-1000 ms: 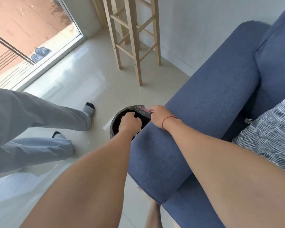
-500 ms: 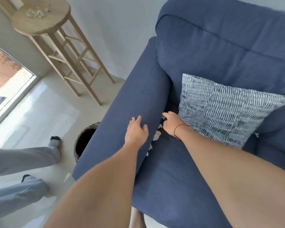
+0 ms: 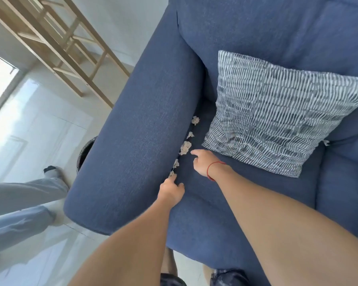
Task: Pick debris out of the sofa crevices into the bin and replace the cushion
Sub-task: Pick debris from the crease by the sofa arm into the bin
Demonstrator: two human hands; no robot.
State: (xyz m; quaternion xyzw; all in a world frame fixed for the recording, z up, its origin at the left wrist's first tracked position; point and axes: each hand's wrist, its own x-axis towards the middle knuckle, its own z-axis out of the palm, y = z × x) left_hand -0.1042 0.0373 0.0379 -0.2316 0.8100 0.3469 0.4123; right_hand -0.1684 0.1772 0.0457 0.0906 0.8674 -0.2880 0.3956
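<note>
Five bits of debris (image 3: 185,147) line the crevice between armrest (image 3: 136,151) and seat (image 3: 215,203). Cushion (image 3: 283,112) lies right, bare seat between. Left hand (image 3: 171,191) reaches the lowest bit, pinch unclear. Right hand (image 3: 203,162) is loose, index just short of the biggest bit. Bin (image 3: 84,151) is half hidden behind the armrest.

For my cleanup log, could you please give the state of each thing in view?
Crumpled white paper scraps: five, loose along the armrest crevice.
Grey-and-white striped fabric cushion: lying on the blue sofa seat.
Dark round bin: on the floor beside the armrest, mostly hidden.
Left hand: fingertips at the nearest scrap, gripping nothing.
Right hand: forefinger reaching toward the largest scrap, empty.
</note>
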